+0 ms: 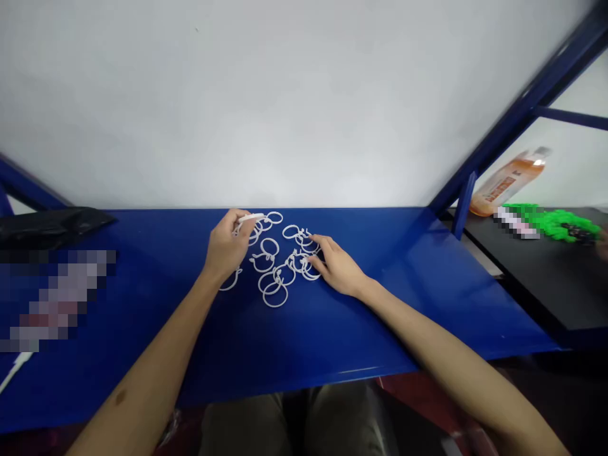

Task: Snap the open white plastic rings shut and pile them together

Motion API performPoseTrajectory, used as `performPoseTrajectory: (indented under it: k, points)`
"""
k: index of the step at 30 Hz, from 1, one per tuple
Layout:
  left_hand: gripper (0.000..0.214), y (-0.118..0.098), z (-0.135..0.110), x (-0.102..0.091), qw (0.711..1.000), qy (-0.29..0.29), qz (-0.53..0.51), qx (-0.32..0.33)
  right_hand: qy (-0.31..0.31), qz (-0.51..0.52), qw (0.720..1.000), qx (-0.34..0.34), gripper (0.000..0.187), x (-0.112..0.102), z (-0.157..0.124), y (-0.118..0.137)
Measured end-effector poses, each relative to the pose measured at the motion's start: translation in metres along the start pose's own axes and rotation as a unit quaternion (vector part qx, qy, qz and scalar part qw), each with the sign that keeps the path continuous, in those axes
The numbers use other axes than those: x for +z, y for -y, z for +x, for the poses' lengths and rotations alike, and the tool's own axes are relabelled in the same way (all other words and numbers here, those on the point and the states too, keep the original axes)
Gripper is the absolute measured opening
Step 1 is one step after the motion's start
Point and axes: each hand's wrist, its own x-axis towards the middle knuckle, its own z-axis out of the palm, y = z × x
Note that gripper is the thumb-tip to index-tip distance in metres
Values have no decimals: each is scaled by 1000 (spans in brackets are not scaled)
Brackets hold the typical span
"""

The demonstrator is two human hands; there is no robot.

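Note:
Several white plastic rings (274, 273) lie in a loose pile on the blue table (304, 335), near its far edge by the white wall. My left hand (227, 247) is at the left of the pile, its fingers closed on a white ring piece (251, 218) held just above the table. My right hand (336, 263) rests at the right of the pile with its fingers curled onto the rings there. Whether it grips one I cannot make out.
A black bag (47, 225) lies at the table's far left, with a white strip (14, 370) near the left front edge. Blue frame posts (513, 120) rise at the right. Beyond them a black table (546, 272) carries an orange bottle (508, 180) and green items (555, 221).

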Motion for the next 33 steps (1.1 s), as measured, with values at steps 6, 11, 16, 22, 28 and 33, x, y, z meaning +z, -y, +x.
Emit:
performPoseTrajectory:
  k: [6,11,16,22,28,33]
  points:
    - [22,12,6,2,984,14,-165,-64,11,-4,1000,2,48,-1,-1,0]
    - [28,9,5,-1,990,30,-135,-28,15,0,1000,3,48,-3,-2,2]
    - [29,-2,-3,-1,998,41,23,32,19,-2,1000,4,50,-3,-2,2]
    - [30,-1,-2,6,966,-5,234,112,29,3,1000,9,59,-2,-3,3]
    - [56,7,23,34,917,188,321,143,74,6,997,10,75,-1,-6,9]
    - [78,21,36,56,874,304,364,107,67,-25,997,-5,73,2,-6,6]
